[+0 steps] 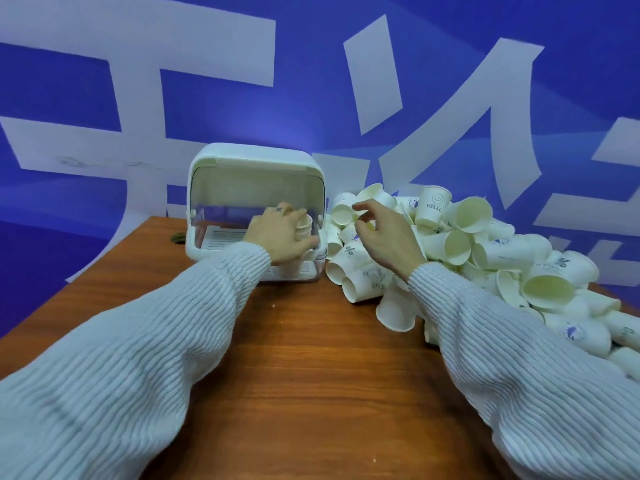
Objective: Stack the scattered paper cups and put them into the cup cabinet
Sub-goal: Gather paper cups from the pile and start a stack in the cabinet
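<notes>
A white cup cabinet (256,161) with a clear front flap stands at the far middle of the wooden table (311,358). My left hand (280,237) is in front of it and grips a short stack of paper cups (304,225) at the cabinet's right side. My right hand (381,237) hovers over a big heap of white paper cups (485,251) to the right, fingers spread and loosely curved, holding nothing. Several cups in the heap lie on their sides, some printed with small logos.
A blue wall with large white characters (450,116) rises right behind the table. A small dark object (178,238) lies left of the cabinet. The heap spreads along the table's right edge.
</notes>
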Motion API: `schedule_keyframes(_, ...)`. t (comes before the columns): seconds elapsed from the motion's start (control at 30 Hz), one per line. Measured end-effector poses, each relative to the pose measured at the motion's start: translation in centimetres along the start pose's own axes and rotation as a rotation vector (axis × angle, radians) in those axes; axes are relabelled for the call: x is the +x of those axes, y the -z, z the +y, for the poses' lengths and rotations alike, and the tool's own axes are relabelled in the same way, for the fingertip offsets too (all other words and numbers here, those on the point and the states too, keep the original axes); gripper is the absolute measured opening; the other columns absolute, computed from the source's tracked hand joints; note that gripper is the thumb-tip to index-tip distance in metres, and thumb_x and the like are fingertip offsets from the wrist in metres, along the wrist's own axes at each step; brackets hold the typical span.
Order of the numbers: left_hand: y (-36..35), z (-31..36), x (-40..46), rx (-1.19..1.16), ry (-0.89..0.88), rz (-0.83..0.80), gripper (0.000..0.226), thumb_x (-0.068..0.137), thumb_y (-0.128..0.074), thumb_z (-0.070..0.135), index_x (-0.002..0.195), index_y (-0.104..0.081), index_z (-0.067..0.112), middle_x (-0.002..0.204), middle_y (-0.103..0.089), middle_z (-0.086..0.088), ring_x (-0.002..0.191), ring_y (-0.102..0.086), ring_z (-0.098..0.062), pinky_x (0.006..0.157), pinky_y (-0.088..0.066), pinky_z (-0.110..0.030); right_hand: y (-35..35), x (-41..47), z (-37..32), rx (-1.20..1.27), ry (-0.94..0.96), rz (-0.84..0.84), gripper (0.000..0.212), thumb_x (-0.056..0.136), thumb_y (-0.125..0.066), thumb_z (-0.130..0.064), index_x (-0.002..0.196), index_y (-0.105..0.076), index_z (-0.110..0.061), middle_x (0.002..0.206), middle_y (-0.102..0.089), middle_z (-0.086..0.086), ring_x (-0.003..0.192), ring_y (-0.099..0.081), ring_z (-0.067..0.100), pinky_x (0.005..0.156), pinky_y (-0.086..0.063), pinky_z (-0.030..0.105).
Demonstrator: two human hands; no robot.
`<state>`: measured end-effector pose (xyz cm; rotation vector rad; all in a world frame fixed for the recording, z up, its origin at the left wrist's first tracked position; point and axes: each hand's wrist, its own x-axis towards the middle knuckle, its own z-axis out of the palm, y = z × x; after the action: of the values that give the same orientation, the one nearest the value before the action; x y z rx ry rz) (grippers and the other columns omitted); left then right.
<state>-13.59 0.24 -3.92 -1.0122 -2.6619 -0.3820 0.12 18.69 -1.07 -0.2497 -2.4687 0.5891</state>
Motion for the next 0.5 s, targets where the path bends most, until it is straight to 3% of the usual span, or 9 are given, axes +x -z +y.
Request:
schedule_keyframes(0.07,0.4,0.2,0.1,0.089,-0.024,-0.006,0.08,0.086,-0.04,0.076,0.15,-0.043,0.029,0.153,-0.045,-0.007,0.143,-0.037,-0.028,0.116,-0.027,-0.055,0.9,-0.7,0.4,-0.029,-0.011,-0.02,0.037,0.098,-0.053,-0.026,0.134,-0.062,-0.026,0.115,-0.071,-0.008,0.098,-0.062,0.012,0.085,-0.044,0.03)
schedule_keyframes(0.13,0.9,0.7,0.0,0.188,-0.014,-0.059,0.084,0.087,-0.031,0.082,0.155,-0.034,0.033,0.164,-0.032,-0.007,0.155,-0.013,-0.027,0.121,-0.003,-0.061,2.0,-1.5,0.9,-0.036,-0.04,-0.027,0.037,0.097,-0.054,-0.026,0.133,-0.063,-0.027,0.114,-0.071,-0.008,0.098,-0.063,0.012,0.09,-0.048,0.033)
schedule_keyframes(0.2,1.0,1.8,-0.4,0.218,-0.041,-0.009,0.083,0.088,-0.03,0.083,0.157,-0.029,0.037,0.169,-0.02,-0.008,0.157,0.003,-0.031,0.12,0.007,-0.062,3.5,-2.3,1.6,-0.034,-0.072,-0.029,0.035,0.096,-0.055,-0.025,0.129,-0.066,-0.025,0.115,-0.072,-0.007,0.104,-0.065,0.013,0.096,-0.05,0.035)
schedule_keyframes(0.27,1.0,3.9,-1.2,0.143,-0.148,0.173,0.074,0.089,-0.038,0.073,0.151,-0.041,0.032,0.161,-0.034,-0.01,0.155,-0.012,-0.033,0.121,-0.008,-0.057,4.8,-3.1,2.4,-0.08,-0.08,-0.084,0.031,0.095,-0.056,-0.024,0.122,-0.071,-0.024,0.116,-0.072,-0.007,0.108,-0.065,0.011,0.097,-0.051,0.033)
schedule_keyframes(0.33,0.7,6.8,-1.9,0.066,-0.272,0.232,0.066,0.088,-0.041,0.063,0.141,-0.053,0.025,0.146,-0.052,-0.008,0.142,-0.036,-0.031,0.113,-0.027,-0.047,6.0,-3.8,3.1,-0.159,-0.067,-0.168,0.025,0.094,-0.058,-0.025,0.113,-0.075,-0.024,0.11,-0.073,-0.011,0.106,-0.067,0.01,0.092,-0.052,0.03)
schedule_keyframes(0.43,-0.6,10.4,-2.9,0.098,-0.342,0.027,0.059,0.093,-0.049,0.056,0.138,-0.056,0.019,0.136,-0.057,-0.009,0.127,-0.05,-0.031,0.103,-0.042,-0.045,7.3,-4.9,3.6,-0.205,-0.048,-0.263,0.021,0.094,-0.065,-0.031,0.11,-0.076,-0.024,0.105,-0.071,-0.013,0.106,-0.067,0.011,0.086,-0.048,0.025)
schedule_keyframes(0.5,-1.8,11.6,-3.3,0.109,-0.326,-0.054,0.06,0.093,-0.052,0.053,0.139,-0.052,0.015,0.135,-0.055,-0.013,0.125,-0.05,-0.034,0.1,-0.045,-0.046,8.0,-5.7,3.7,-0.215,-0.047,-0.358,0.038,0.093,-0.068,-0.038,0.128,-0.068,-0.027,0.127,-0.068,-0.01,0.119,-0.062,0.011,0.094,-0.046,0.025)
